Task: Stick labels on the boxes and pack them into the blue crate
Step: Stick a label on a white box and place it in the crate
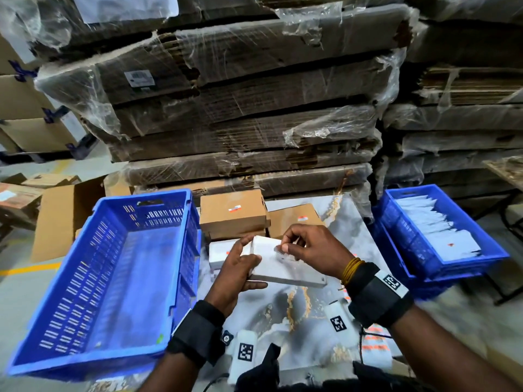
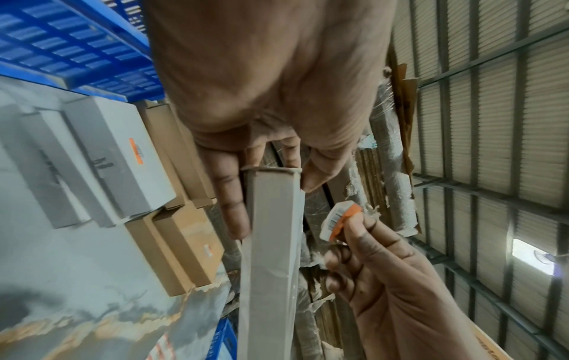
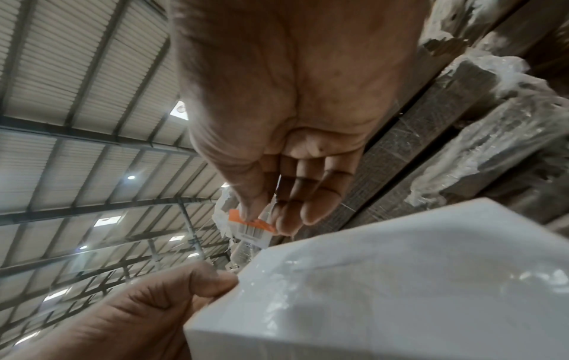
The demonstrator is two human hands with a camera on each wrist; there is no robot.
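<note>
**Label poised over white box, crate waiting**

Nearest in, left hand (image 1: 240,267) gripping the white box (image 1: 285,267) by its near-left end, thumb on top and fingers beneath, lifted clear of the marbled table (image 1: 305,309); probably raised and tilted to offer the broad top face. Just above that face, right hand (image 1: 308,247) pinching a small orange-and-white barcode label (image 2: 338,222) between thumb and forefinger, other fingers loosely curled; not yet pressed down, apparently being lined up. Off to the left, touching the table edge, the blue crate (image 1: 85,355), nothing seen packed inside, close for an easy drop. Just behind the hands, another white box (image 1: 223,251) and brown boxes (image 1: 232,213) already wearing labels. Far right, a second blue crate (image 1: 418,256) of white packets. Beyond, wrapped cardboard stacks (image 1: 240,108).
</note>
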